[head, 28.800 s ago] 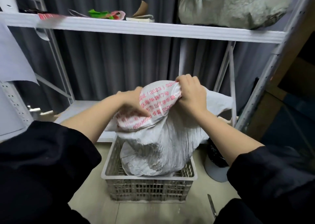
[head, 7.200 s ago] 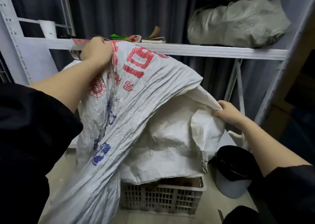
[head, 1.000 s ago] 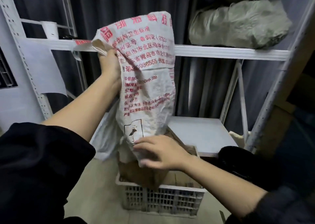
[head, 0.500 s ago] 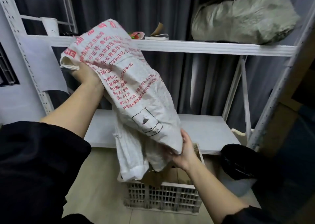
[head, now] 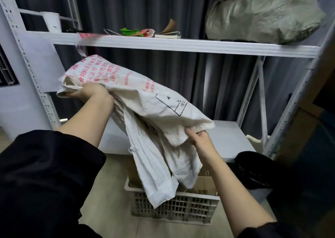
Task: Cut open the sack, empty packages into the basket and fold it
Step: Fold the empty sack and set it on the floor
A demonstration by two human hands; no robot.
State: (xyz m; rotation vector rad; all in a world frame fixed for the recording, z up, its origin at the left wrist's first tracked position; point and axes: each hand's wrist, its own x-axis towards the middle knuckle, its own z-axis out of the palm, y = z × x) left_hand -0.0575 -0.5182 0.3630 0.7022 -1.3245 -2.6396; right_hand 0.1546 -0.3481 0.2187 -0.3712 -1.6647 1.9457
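The white woven sack (head: 148, 100) with red print hangs limp and doubled over between my hands, above the basket. My left hand (head: 90, 93) grips its upper left edge. My right hand (head: 199, 140) grips the lower right corner. A loose flap of the sack droops down over the basket's front rim. The grey slatted plastic basket (head: 197, 207) stands on the floor below, with brown cardboard packages (head: 204, 184) showing inside it.
A white metal shelf rack (head: 181, 45) stands behind, with a full grey sack (head: 262, 17), a book and scraps on its upper board. A black-lined bin (head: 253, 172) sits right of the basket. Dark curtains hang behind.
I have lowered the sack from high by the shelf to chest height and laid it flatter. My left hand dropped, and my right hand moved right along the bottom corner.
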